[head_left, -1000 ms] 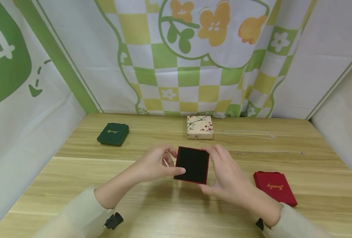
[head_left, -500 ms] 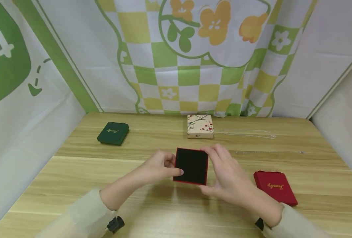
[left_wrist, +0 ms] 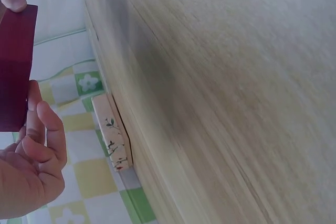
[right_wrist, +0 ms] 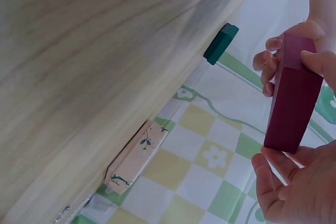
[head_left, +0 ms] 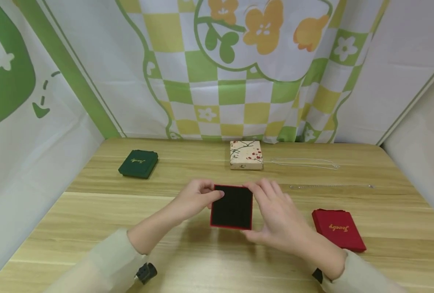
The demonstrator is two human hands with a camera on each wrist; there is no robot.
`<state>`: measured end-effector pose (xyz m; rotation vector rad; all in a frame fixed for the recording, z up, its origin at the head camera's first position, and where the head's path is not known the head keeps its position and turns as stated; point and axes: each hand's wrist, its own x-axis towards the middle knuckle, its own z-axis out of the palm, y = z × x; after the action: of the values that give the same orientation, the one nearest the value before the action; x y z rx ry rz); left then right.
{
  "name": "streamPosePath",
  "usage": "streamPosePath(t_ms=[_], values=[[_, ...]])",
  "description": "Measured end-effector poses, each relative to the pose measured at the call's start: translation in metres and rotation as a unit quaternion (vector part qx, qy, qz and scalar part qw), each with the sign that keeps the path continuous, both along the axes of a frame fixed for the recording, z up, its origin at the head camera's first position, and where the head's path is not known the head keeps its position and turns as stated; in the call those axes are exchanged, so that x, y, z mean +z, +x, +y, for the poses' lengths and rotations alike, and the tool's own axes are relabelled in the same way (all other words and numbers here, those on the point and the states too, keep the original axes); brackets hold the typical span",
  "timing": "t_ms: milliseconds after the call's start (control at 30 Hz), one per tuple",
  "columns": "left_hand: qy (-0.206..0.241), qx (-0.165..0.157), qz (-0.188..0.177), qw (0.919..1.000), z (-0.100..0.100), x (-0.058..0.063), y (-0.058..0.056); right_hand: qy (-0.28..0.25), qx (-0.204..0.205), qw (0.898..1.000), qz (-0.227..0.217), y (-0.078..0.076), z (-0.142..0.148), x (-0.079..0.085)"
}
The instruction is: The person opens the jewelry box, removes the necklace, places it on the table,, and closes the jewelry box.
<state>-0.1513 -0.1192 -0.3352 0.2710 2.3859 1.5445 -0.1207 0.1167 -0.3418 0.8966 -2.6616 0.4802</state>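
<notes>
Both hands hold a small square red jewelry box (head_left: 232, 206) above the table, its black insert facing up. My left hand (head_left: 192, 199) grips the upper left edge, the thumb lying over the black insert and the fingers partly hidden beneath. On the right side, my right hand (head_left: 275, 211) grips the box between fingers at the far corner and a thumb at the near corner. From below, the left wrist view shows the box's plain red side (left_wrist: 16, 66). In the right wrist view its red underside and wall (right_wrist: 294, 98) appear between both hands.
A green jewelry case (head_left: 138, 163) lies at the back left. A floral cream box (head_left: 246, 155) stands at the back middle. Two thin chains, one a silver necklace (head_left: 305, 163) and one a bracelet-like chain (head_left: 332, 186), lie to the right. A red pouch lettered Jewelry (head_left: 338, 230) lies near the right forearm.
My left thumb has slid from the insert's lower left part up to its upper left edge. The box has shifted slightly left and toward me, with the right hand following.
</notes>
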Motion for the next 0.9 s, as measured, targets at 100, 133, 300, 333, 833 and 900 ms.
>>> streamPosePath(t_ms=[100,133,300,333,833,900], values=[[-0.007,0.0,0.003,1.0,0.001,-0.001,-0.001,-0.002,-0.001,1.0,-0.009,0.0,0.0,0.001],[-0.012,-0.003,0.006,0.9999,0.001,-0.001,-0.001,-0.005,-0.001,1.0,-0.014,0.0,0.001,0.002],[-0.018,-0.08,0.047,0.9956,-0.008,-0.003,0.001,-0.038,0.001,0.998,-0.05,-0.002,0.007,0.007],[-0.02,-0.103,0.064,0.9924,-0.01,-0.003,0.002,-0.046,0.003,0.997,-0.055,-0.003,0.009,0.008],[-0.064,-0.162,0.247,0.9533,-0.006,-0.002,0.008,-0.021,0.033,0.986,-0.161,-0.003,0.051,0.02],[-0.062,-0.152,0.232,0.9588,-0.006,-0.002,0.009,0.024,0.024,0.984,-0.172,-0.005,0.072,0.018]])
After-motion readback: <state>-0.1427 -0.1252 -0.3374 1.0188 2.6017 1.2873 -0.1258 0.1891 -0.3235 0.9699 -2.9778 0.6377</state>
